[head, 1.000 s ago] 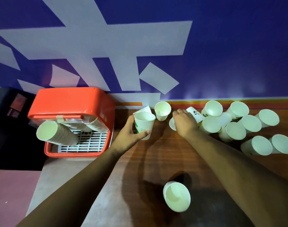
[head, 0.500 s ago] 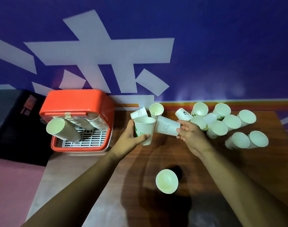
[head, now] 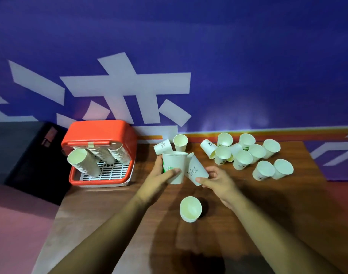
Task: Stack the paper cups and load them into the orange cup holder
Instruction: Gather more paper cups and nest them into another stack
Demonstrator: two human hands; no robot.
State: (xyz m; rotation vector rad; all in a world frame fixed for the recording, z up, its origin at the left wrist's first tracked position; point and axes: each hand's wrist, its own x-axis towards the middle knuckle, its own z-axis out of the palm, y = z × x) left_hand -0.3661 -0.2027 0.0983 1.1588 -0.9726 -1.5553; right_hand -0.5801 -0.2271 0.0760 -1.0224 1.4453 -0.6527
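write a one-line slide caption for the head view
Left hand holds an upright paper cup while the right hand holds a second cup tilted toward its rim, near the orange cup holder.

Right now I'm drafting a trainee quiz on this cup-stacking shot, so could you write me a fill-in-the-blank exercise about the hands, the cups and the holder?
1. The left hand grips an upright paper cup printed in ____.
2. The right hand holds a second cup that is ____, not upright.
3. The cup stacks lean inside the cup holder, coloured ____.
4. The lone cup between the forearms stands mouth ____ on the wooden table.
Missing words: green; tilted; orange; up.
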